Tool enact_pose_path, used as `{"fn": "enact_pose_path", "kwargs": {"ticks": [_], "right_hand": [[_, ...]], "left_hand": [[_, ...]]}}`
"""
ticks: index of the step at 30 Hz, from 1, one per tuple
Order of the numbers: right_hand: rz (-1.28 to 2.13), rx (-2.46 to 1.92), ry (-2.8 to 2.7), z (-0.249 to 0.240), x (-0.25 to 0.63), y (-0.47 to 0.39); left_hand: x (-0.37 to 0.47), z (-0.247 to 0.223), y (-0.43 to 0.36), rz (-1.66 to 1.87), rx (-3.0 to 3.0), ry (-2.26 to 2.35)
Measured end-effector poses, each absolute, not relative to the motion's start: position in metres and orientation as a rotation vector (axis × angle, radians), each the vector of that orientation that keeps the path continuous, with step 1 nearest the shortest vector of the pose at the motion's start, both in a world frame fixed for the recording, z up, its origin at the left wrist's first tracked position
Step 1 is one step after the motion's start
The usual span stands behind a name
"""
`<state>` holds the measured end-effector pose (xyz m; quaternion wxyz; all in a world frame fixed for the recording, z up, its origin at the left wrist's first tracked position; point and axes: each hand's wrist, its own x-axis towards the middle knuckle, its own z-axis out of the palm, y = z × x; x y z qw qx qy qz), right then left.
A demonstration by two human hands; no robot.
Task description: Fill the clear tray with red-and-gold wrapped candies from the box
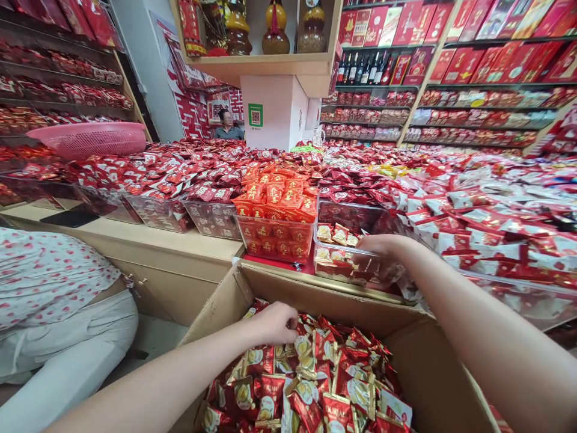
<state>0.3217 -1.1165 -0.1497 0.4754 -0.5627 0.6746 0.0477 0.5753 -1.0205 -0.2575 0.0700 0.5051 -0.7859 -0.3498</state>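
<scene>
Below me stands an open cardboard box [279, 279] filled with red and gold wrapped candies [311, 394], some printed "DURIAN". My left hand [276, 323] is over the candies at the box's far left part, its fingers curled inward; whether a candy is in them is hidden. My right hand [381, 248] reaches over the rim of a clear plastic bin [327, 273] just beyond the box. Several gold and red wrapped candies [341, 233] lie in that bin, beside the hand. Its fingertips are down inside the bin and mostly hidden.
Left of that bin stands a clear bin of orange-red packets [274, 237]. More heaped candy bins [160, 210] line the counter [180, 243], with red and white packets [487, 234] at right. A seated person [58, 300] is at left. A pink basket [92, 139] rests on packets.
</scene>
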Motion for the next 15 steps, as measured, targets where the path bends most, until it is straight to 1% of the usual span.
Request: {"fn": "enact_pose_path", "kwargs": {"ticks": [5, 9, 12, 15], "right_hand": [[0.12, -1.413, 1.651, -0.147, 0.323, -1.116], [0.124, -1.447, 1.647, -0.145, 0.326, -1.113], [0.102, -1.45, 1.622, -0.145, 0.328, -1.113], [0.073, -1.52, 1.657, -0.146, 0.329, -1.114]], "left_hand": [[0.573, -0.223, -1.022, -1.311, 1.355, -2.151], [0.564, -0.182, -1.012, -1.608, 1.018, -1.821], [0.554, -0.149, -1.012, -1.638, 0.964, -1.681], [0.544, -0.122, -1.021, -1.502, 0.982, -1.656]]}}
